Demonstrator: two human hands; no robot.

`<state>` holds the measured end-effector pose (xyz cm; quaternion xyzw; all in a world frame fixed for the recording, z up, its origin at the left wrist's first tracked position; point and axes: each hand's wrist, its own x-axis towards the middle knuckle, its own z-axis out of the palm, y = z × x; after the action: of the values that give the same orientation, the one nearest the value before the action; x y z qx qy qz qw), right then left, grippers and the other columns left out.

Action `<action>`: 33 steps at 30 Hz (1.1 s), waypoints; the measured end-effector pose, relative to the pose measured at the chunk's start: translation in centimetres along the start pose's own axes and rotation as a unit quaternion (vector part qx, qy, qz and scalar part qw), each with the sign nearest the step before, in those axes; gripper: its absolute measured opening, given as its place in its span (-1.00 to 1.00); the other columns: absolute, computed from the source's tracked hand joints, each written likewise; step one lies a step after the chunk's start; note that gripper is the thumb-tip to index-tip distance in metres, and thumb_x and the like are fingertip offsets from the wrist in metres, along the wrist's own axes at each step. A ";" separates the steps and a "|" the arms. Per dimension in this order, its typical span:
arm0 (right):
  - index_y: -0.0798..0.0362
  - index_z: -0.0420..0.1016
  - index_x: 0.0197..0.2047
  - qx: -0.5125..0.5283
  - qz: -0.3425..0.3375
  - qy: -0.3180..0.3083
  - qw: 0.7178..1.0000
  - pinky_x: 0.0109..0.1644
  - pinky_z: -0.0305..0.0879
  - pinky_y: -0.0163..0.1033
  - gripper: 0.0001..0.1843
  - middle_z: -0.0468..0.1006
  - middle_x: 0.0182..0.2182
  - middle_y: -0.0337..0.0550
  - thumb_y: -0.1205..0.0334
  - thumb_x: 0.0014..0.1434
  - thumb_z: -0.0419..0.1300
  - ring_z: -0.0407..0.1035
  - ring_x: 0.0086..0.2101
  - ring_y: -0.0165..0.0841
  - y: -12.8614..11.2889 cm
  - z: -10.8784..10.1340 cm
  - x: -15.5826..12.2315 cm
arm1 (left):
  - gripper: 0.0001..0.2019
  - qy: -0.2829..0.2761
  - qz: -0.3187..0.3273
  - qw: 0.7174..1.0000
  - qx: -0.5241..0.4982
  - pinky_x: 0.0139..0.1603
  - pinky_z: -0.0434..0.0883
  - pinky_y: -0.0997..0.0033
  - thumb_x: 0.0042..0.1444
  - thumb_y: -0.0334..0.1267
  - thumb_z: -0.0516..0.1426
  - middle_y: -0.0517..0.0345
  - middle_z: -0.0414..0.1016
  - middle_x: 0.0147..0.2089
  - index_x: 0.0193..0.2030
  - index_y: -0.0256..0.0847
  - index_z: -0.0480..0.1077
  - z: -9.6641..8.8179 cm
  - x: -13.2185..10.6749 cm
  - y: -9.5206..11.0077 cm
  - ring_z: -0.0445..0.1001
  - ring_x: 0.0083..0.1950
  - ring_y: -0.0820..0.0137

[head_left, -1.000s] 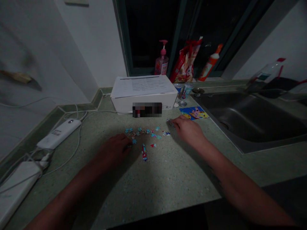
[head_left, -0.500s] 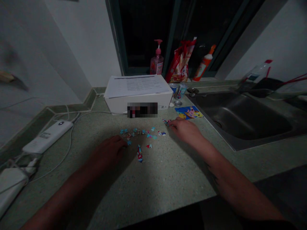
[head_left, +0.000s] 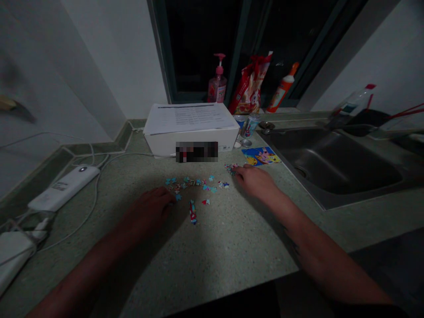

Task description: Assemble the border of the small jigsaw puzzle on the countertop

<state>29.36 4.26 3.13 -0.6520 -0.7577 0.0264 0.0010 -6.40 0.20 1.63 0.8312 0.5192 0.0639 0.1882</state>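
Several small coloured jigsaw pieces [head_left: 195,182] lie scattered on the speckled green counter [head_left: 225,238]. Two joined pieces [head_left: 192,212] sit apart, nearer me. My left hand [head_left: 150,208] rests palm down at the left end of the scatter, fingers loosely curled, fingertips by a blue piece. My right hand [head_left: 255,179] lies at the right end, its fingertips touching a small cluster of pieces [head_left: 229,168]. In this dim light I cannot see whether those fingers pinch a piece. A colourful cartoon picture card [head_left: 261,156] lies just beyond the right hand.
A white box [head_left: 192,132] with a printed sheet on top stands behind the pieces. Behind it are a pink pump bottle [head_left: 217,86], a red bag [head_left: 251,86] and an orange bottle [head_left: 281,90]. A steel sink [head_left: 334,161] is at right; white chargers and cables [head_left: 62,187] at left.
The camera view shifted slightly. My right hand stayed at the cluster of pieces on the right, and my left hand drew back a little from the scatter.
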 end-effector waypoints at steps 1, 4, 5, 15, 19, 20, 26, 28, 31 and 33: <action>-0.02 0.63 0.33 -0.004 0.007 -0.001 1.000 -0.17 0.36 -0.13 -0.52 0.70 0.01 0.12 0.21 0.50 0.03 0.59 -0.11 -0.11 0.0 0.1 0.0 | -0.73 -0.001 -0.002 1.000 0.004 0.23 0.46 -0.12 0.34 -0.23 0.06 -0.04 0.63 0.06 -0.03 0.00 0.60 0.0 0.0 0.0 0.56 0.08 0.01; -0.04 0.62 0.33 -0.006 0.016 -0.004 1.000 -0.16 0.37 -0.13 -0.52 0.70 0.01 0.10 0.22 0.49 0.04 0.60 -0.09 -0.10 0.1 0.1 0.1 | -0.71 -0.008 -0.005 1.000 0.017 0.24 0.46 -0.11 0.35 -0.26 0.04 -0.05 0.62 0.08 0.00 -0.03 0.60 0.0 0.0 0.1 0.56 0.09 0.01; -0.05 0.62 0.34 -0.008 0.015 -0.006 1.000 -0.16 0.37 -0.14 -0.52 0.70 0.02 0.10 0.23 0.50 0.03 0.60 -0.08 -0.10 0.1 0.0 0.1 | -0.69 -0.013 -0.006 1.000 0.023 0.24 0.46 -0.10 0.36 -0.27 0.03 -0.06 0.62 0.09 0.01 -0.06 0.60 0.0 0.1 0.2 0.56 0.09 0.02; -0.04 0.58 0.37 -0.003 0.033 -0.013 0.999 -0.11 0.42 -0.08 -0.50 0.72 0.03 0.15 0.21 0.52 0.01 0.63 -0.08 -0.07 0.3 0.3 0.3 | -0.74 0.010 0.010 1.000 0.006 0.26 0.46 -0.12 0.35 -0.24 0.06 -0.04 0.64 0.07 -0.03 0.00 0.59 0.4 0.1 -0.2 0.55 0.09 0.04; -0.02 0.61 0.32 -0.007 0.047 -0.012 0.999 -0.14 0.42 -0.07 -0.51 0.73 0.00 0.17 0.18 0.52 0.00 0.64 -0.12 -0.04 0.4 0.3 0.3 | -0.74 0.004 0.005 1.000 -0.007 0.27 0.46 -0.13 0.36 -0.23 0.05 -0.05 0.64 0.07 -0.03 -0.03 0.59 0.2 0.1 -0.1 0.56 0.09 0.04; -0.02 0.62 0.31 -0.009 0.049 -0.012 0.999 -0.15 0.41 -0.07 -0.52 0.74 -0.01 0.17 0.17 0.52 0.00 0.64 -0.12 -0.05 0.4 0.3 0.3 | -0.73 0.001 0.005 1.000 -0.003 0.26 0.46 -0.12 0.35 -0.24 0.05 -0.06 0.63 0.07 -0.03 -0.04 0.59 0.1 0.1 -0.1 0.56 0.09 0.04; -0.02 0.63 0.29 -0.010 0.057 -0.020 0.998 -0.16 0.41 -0.07 -0.53 0.74 -0.01 0.18 0.18 0.53 -0.01 0.64 -0.09 -0.02 0.3 0.1 0.2 | -0.75 0.003 0.002 1.000 -0.003 0.26 0.45 -0.09 0.34 -0.24 0.08 -0.01 0.64 0.06 -0.05 0.01 0.60 0.1 0.1 -0.1 0.56 0.10 0.03; -0.03 0.62 0.30 -0.011 0.046 -0.018 0.999 -0.16 0.41 -0.07 -0.53 0.74 0.00 0.17 0.20 0.53 0.00 0.65 -0.08 -0.01 0.2 0.0 0.1 | -0.75 0.003 0.000 1.000 -0.007 0.24 0.45 -0.10 0.34 -0.23 0.08 -0.02 0.64 0.06 -0.06 0.01 0.61 0.1 0.1 0.0 0.57 0.10 0.02; 0.03 0.67 0.23 -0.022 0.044 -0.023 0.999 -0.16 0.42 -0.07 -0.55 0.74 -0.01 0.20 0.20 0.52 0.01 0.65 -0.08 0.00 0.1 0.1 0.0 | -0.74 0.003 -0.003 1.000 -0.010 0.23 0.46 -0.12 0.35 -0.22 0.07 -0.04 0.63 0.06 -0.06 0.00 0.62 0.0 0.1 0.1 0.58 0.10 0.00; 0.05 0.70 0.19 -0.027 0.055 -0.027 0.998 -0.16 0.44 -0.06 -0.55 0.74 -0.02 0.23 0.19 0.52 0.01 0.65 -0.09 0.00 0.2 0.2 0.0 | -0.73 0.000 -0.001 1.000 -0.009 0.22 0.46 -0.12 0.35 -0.23 0.06 -0.06 0.63 0.06 -0.05 -0.02 0.62 0.0 0.0 0.1 0.58 0.10 0.00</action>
<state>29.51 4.30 2.94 -0.6914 -0.7211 0.0237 -0.0380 -6.29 0.17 1.71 0.8288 0.5198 0.0684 0.1955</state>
